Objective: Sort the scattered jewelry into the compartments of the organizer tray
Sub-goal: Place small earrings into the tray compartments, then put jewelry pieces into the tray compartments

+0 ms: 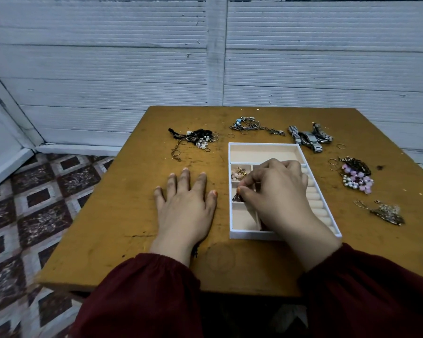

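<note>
On the right half of the worn ochre wooden counter (pixel 132 215) lies the white rectangular organizer tray with cream lining (pixel 264 144), its long sides running from the near edge toward the far edge. The right hand (pixel 276 189) hangs over the tray's middle, thumb and forefinger pinched on a small dark metal piece of jewelry (pixel 236 197) at the middle small compartment of the tray's left column. Whether the piece touches the lining I cannot tell. The compartment just beyond it holds a little pink-and-gold cluster (pixel 238 172).

The left hand (pixel 186 203) lies flat on the counter just left of the tray — palm down, fingers straight and spread, holding nothing.

Along the far edge sit a tangle of black cord, pearls and thin rings (pixel 198 139), a bundle of silver bangles (pixel 248 124) and, toward the far right corner, steel-link wristwatches (pixel 310 137). Near the right edge lie a pink-and-lilac bead cluster (pixel 357 176) and, closer to the near edge, a brass filigree piece (pixel 385 212) — both apart from the tray.
</note>
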`<state>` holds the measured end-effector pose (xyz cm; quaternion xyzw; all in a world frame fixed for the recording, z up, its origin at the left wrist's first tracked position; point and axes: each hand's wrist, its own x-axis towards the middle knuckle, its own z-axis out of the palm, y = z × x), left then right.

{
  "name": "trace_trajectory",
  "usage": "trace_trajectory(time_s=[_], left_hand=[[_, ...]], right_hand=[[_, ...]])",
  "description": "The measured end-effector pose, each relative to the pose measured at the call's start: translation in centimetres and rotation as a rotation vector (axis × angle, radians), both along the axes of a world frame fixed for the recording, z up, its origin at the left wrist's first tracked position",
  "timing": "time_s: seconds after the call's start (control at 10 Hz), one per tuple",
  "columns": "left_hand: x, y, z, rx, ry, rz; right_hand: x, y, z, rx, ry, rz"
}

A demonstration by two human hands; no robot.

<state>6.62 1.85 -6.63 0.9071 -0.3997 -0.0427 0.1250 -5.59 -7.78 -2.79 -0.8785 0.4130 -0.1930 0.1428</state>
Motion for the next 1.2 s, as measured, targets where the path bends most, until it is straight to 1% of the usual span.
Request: trace_trajectory(time_s=[0.1, 0.3, 0.7, 0.9, 1.2], left_hand=[[0.0, 0.1, 0.0, -0.011, 0.002, -0.002], [0.0, 0.1, -0.1, -0.023, 0.002, -0.006], [0.0, 0.1, 0.1, -0.044, 0.006, -0.001], [0.1, 0.0, 0.4, -0.063, 0.04, 0.02], [0.9, 0.3, 1.6, -0.12, 0.074, 0.037]], right_hand=[[0.3, -0.1, -0.1, -0.031, 0.033, -0.008], [0.5, -0.2, -0.3, -0.042, 0.005, -0.049], [-0.4, -0.9, 0.0, 0.038, -0.201, -0.063], [0.3, -0.3, -0.2, 0.101, -0.385, 0.066], [3.1, 0.2, 1.0, 0.023, -0.272, 0.234]])
